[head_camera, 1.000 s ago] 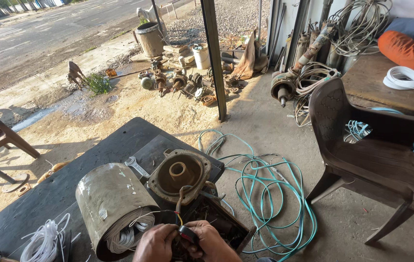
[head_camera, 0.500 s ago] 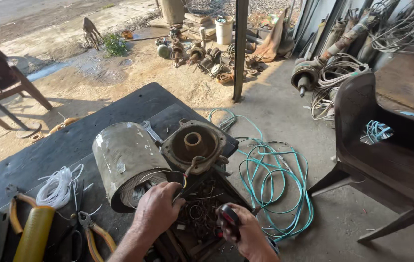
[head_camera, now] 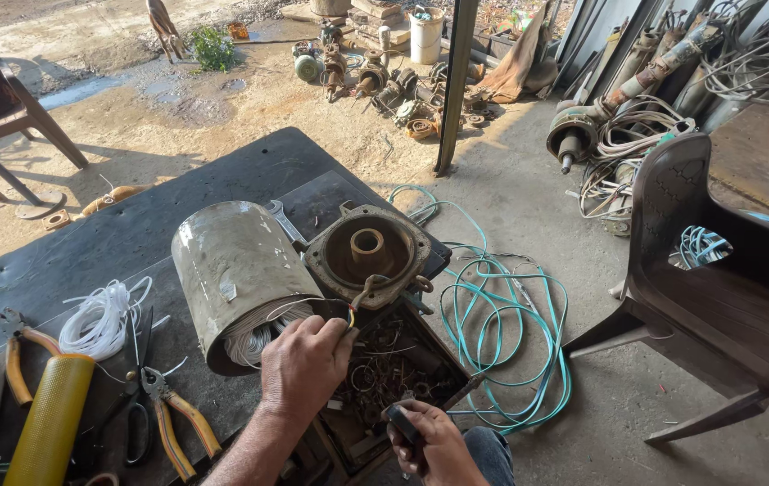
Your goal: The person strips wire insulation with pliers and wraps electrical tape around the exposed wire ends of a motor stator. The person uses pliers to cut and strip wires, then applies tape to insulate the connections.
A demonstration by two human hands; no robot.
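Far left, at the table's (head_camera: 159,225) near edge: a yellow cylinder (head_camera: 49,425) lying flat, with orange-handled pliers (head_camera: 20,346) just behind it. Beside these, a loose coil of white cord (head_camera: 101,319). Next, black scissors (head_camera: 137,396) and a second pair of orange-handled pliers (head_camera: 177,418), overlapping each other on the dark tabletop.

Centre: a grey motor housing (head_camera: 236,270) on its side, open end toward the camera, pale windings visible inside (thin leads trail out of the opening). A spanner (head_camera: 284,220) pokes out behind it. Touching its right side, a rusty end cover (head_camera: 368,255) with a round central hub, tilted up against the housing.

The left hand (head_camera: 305,364) is closed in a loose fist just in front of the housing mouth, fingers pinched on a thin wire (head_camera: 356,301) that rises toward the end cover. Below the hand, an open box of scrap wire and small parts (head_camera: 393,373).

The right hand (head_camera: 434,441) sits lower, near the frame bottom, curled around a small dark tool (head_camera: 402,421); what sort of tool, cannot tell.

Right of the table, on the concrete floor: a tangle of teal cable (head_camera: 502,333). Further right, a brown plastic chair (head_camera: 718,288). Behind it, old pump motors wrapped in wire (head_camera: 619,126) lean at the wall.
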